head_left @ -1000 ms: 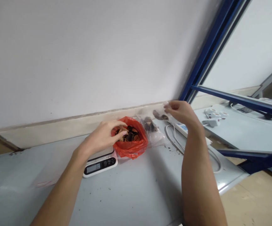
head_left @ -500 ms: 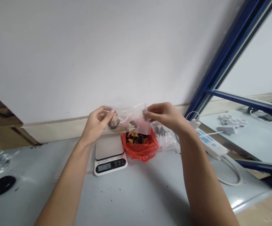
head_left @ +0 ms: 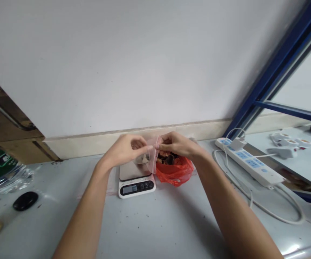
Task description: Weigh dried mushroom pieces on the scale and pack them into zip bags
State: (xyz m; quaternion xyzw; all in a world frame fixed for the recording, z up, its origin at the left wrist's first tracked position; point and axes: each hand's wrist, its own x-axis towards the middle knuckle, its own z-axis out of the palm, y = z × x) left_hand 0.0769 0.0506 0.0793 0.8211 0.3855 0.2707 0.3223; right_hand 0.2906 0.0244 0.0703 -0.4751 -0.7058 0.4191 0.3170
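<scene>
A clear zip-lock bag (head_left: 152, 158) is pinched between my two hands, its zip edge turned toward the right. My left hand (head_left: 128, 149) grips its side, with pale dried pieces partly visible inside behind the fingers. At the zip edge, the thumb and fingers of my right hand (head_left: 175, 145) are closed on the plastic. Below the bag stands a white kitchen scale (head_left: 137, 187) whose display reads 0.0. Right of the scale sits an open red plastic bag (head_left: 175, 172) holding dark and tan dried pieces, which look like mushrooms.
A white power strip (head_left: 249, 162) with a plugged-in charger and looping cable lies at the right. At the left are a large water bottle (head_left: 1, 165) and a black oval object (head_left: 26, 200). The wall (head_left: 133, 72) rises close behind, and a blue frame (head_left: 268, 75) stands at the right.
My hands have come closer together, and the clear bag has turned from lying broadside to nearly edge-on above the scale. The view has shifted left, bringing the bottle further in.
</scene>
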